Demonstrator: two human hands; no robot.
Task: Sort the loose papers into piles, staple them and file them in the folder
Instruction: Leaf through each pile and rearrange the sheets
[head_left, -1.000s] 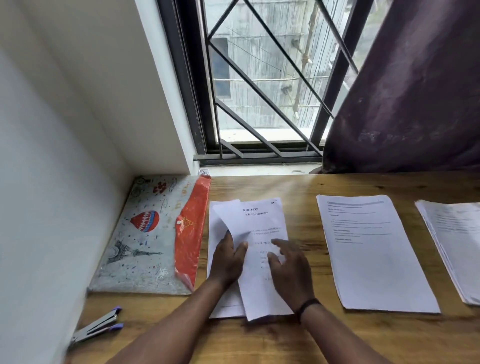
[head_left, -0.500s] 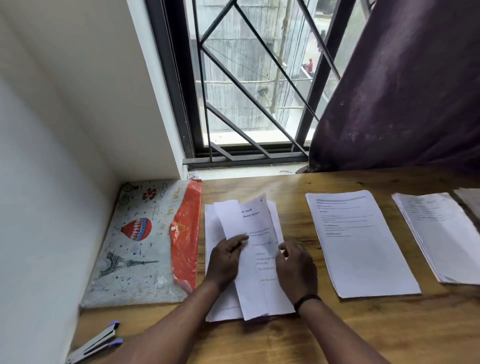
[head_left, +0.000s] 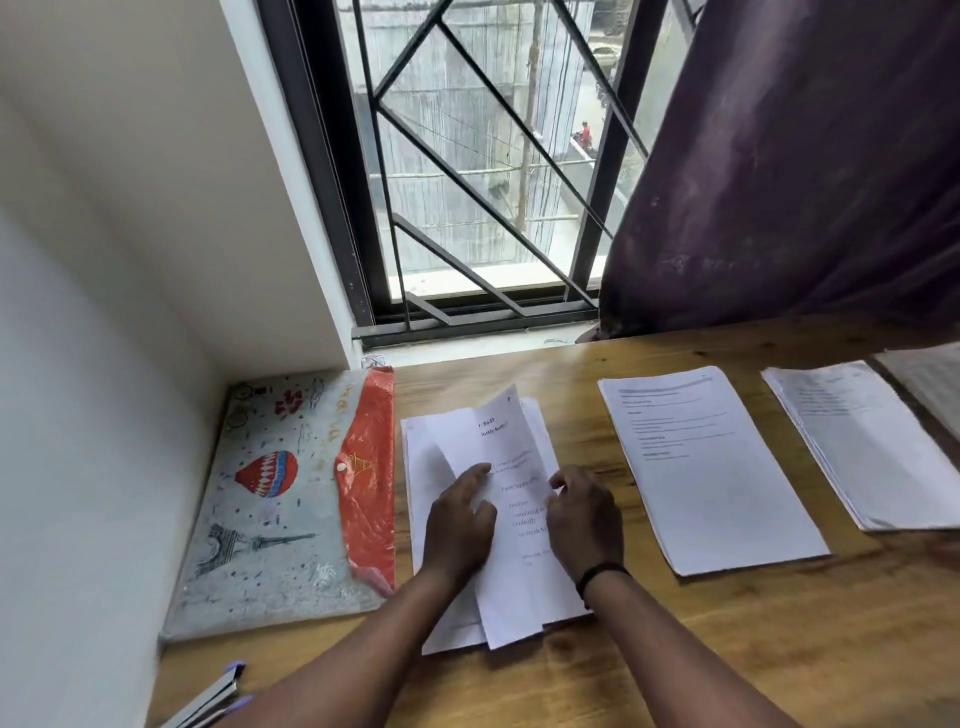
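Wooden desk (head_left: 675, 649) under a barred window (head_left: 483, 208), with a purple curtain (head_left: 805, 171) hanging on the right. At the far left edge lies a stapler (head_left: 213, 699), and behind it a folder (head_left: 291, 499) with a red flap sits against the wall. Beside the folder is a loose stack of papers (head_left: 431, 467). The left hand (head_left: 460, 525) presses it with straight fingers, while the right hand (head_left: 584, 519) pinches the edge of the top sheet (head_left: 514, 587). Further right lie a second pile (head_left: 711, 467) and a third pile (head_left: 872, 441), apart from each other.
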